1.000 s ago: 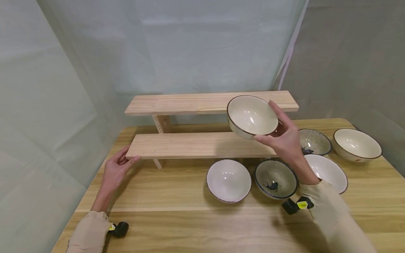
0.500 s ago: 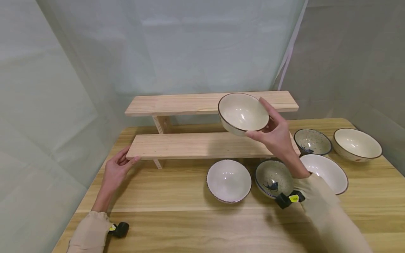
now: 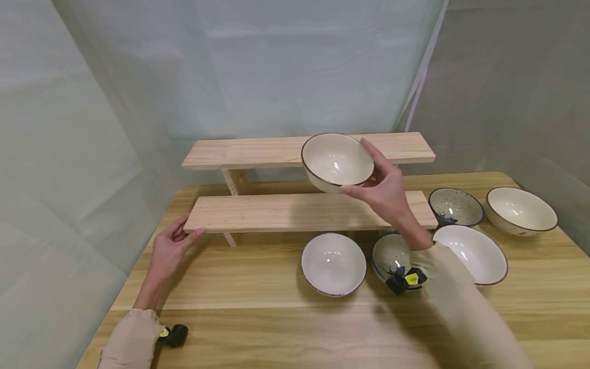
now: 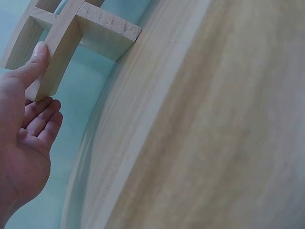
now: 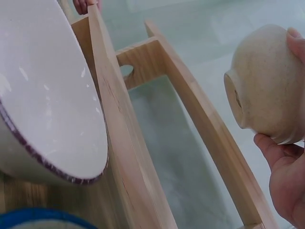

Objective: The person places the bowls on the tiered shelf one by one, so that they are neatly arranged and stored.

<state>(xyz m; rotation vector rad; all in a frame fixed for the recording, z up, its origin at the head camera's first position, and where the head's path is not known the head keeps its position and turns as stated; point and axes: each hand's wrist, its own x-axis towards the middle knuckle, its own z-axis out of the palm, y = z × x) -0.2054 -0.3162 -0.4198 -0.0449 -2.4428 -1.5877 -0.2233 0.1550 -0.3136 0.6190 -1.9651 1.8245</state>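
Right-hand grip (image 3: 384, 192) is pinched on a cream bowl (image 3: 338, 161), thumb and fingers at its right side; the bowl is held mouth up, apart from the wooden shelf (image 3: 237, 180). Left-hand grip (image 3: 168, 248) is pinched on the left end of the lower board (image 3: 258, 214), thumb above, fingers beneath. A yellow label (image 3: 412, 279) is carried on the black wrist device (image 3: 397, 282); lettering too small to be read. A dark mark is seen on the held bowl's base, unreadable too. Cream bowl: round, glazed, dark-rimmed. Shelf: pale wood, flat boards, visible grain. On the wood-grained desk (image 3: 239, 333), a white bowl (image 3: 334, 264) with mottled purple rim is placed beside a grey speckled bowl (image 3: 389, 253), painted with a dark blue figure, partly covered by the right sleeve (image 3: 461, 297).
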